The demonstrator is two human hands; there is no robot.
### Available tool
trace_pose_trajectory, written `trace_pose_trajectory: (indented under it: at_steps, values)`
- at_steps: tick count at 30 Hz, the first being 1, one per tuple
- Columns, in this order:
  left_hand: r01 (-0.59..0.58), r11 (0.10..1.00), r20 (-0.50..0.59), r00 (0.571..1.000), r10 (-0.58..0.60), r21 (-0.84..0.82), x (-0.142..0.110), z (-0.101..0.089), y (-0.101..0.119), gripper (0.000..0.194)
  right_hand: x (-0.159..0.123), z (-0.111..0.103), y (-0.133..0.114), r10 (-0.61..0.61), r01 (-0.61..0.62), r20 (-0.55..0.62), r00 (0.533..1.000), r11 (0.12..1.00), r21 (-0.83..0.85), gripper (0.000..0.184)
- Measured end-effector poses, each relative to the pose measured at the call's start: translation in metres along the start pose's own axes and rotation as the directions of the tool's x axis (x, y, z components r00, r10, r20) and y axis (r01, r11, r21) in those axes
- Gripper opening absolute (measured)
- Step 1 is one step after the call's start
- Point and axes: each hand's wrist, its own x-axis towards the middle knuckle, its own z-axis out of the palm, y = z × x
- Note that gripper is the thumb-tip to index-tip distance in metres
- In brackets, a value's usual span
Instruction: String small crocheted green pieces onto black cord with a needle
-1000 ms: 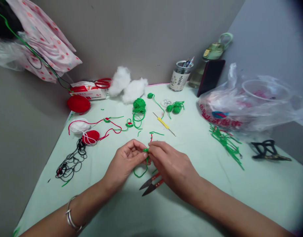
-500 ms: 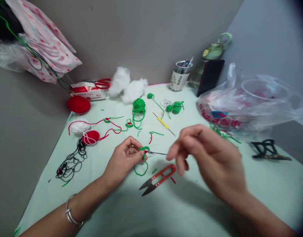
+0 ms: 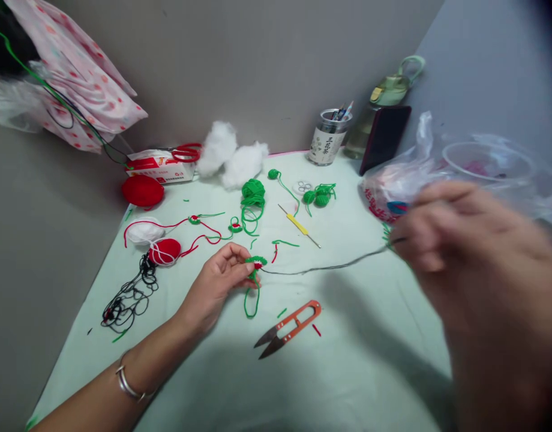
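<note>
Between thumb and fingers, my left hand [image 3: 228, 271] pinches a small green and red crocheted piece [image 3: 257, 262], with a loop of green yarn [image 3: 251, 303] hanging below it. A dark thread [image 3: 321, 268] runs from the piece to my right hand [image 3: 456, 240], which is raised at the right and smeared by motion. The right fingers look pinched on the thread's far end; whether a needle is there I cannot make out. Orange thread snips [image 3: 290, 327] lie below on the table, blades pointing left.
Crochet hook [image 3: 297, 224], green yarn ball [image 3: 253, 195], red yarn ball [image 3: 165, 251] and tangled black yarn [image 3: 129, 300] lie around. White stuffing [image 3: 244, 165], a pen jar [image 3: 329, 141], a phone [image 3: 384, 141] and a plastic bag [image 3: 388, 186] stand behind.
My right hand has moved far to the right and up, drawing the dark thread out long and nearly straight. The left hand with the crocheted piece has shifted slightly left and up.
</note>
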Motion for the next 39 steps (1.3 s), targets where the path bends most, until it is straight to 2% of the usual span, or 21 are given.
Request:
trace_pose_trajectory:
  at_steps: [1, 3, 7, 11, 21, 24, 26, 28, 31, 35, 37, 39]
  values:
    - [0.003, 1.000, 0.001, 1.000, -0.003, -0.008, -0.001, 0.001, 0.001, 0.020, -0.003, 0.016, -0.003, 0.071, -0.078, 0.085, 0.994, 0.993, 0.088, 0.013]
    - [-0.002, 1.000, 0.011, 1.000, 0.002, -0.011, -0.002, 0.003, 0.002, 0.020, -0.012, 0.043, -0.004, 0.068, -0.071, 0.183, 0.981, 0.997, 0.011, 0.007]
    - [-0.018, 1.000, 0.030, 0.999, 0.018, 0.000, -0.005, 0.005, 0.002, 0.019, -0.029, 0.072, 0.005, -0.139, 0.226, 0.360, 0.923, 0.951, -0.212, 0.014]
    - [-0.038, 0.999, 0.069, 0.997, 0.037, 0.026, -0.007, 0.006, 0.000, 0.018, -0.038, 0.079, 0.013, -0.188, 0.337, 0.431, 0.883, 0.892, -0.302, 0.015]
    - [-0.061, 0.990, 0.102, 0.994, 0.048, 0.128, -0.009, 0.006, 0.000, 0.020, -0.040, 0.082, 0.014, -0.158, 0.334, 0.470, 0.869, 0.887, -0.319, 0.018]
    - [-0.113, 0.974, 0.072, 0.992, 0.100, 0.197, -0.009, 0.006, -0.001, 0.017, -0.041, 0.082, 0.013, -0.146, 0.333, 0.482, 0.864, 0.884, -0.327, 0.020]
    - [-0.189, 0.944, 0.045, 0.982, 0.184, 0.272, -0.010, 0.007, -0.003, 0.013, -0.041, 0.082, 0.013, -0.113, 0.310, 0.497, 0.860, 0.890, -0.334, 0.020]
    - [-0.292, 0.884, 0.049, 0.954, 0.295, 0.366, -0.011, 0.008, -0.005, 0.009, -0.042, 0.083, 0.012, -0.068, 0.265, 0.503, 0.861, 0.906, -0.331, 0.019]
    - [-0.443, 0.744, 0.125, 0.887, 0.444, 0.501, -0.014, 0.009, -0.009, 0.006, -0.046, 0.086, 0.012, -0.004, 0.179, 0.486, 0.874, 0.933, -0.313, 0.015]
    - [-0.576, 0.565, 0.252, 0.797, 0.550, 0.591, -0.017, 0.010, -0.013, 0.009, -0.052, 0.093, 0.011, 0.074, 0.062, 0.450, 0.890, 0.958, -0.280, 0.010]
    - [-0.593, 0.548, 0.265, 0.783, 0.563, 0.590, -0.018, 0.011, -0.013, 0.010, -0.050, 0.094, 0.010, 0.128, -0.029, 0.446, 0.886, 0.975, -0.222, 0.008]
    - [-0.549, 0.631, 0.225, 0.824, 0.520, 0.549, -0.018, 0.012, -0.011, 0.007, -0.043, 0.091, 0.009, 0.196, -0.142, 0.445, 0.874, 0.978, -0.153, 0.012]
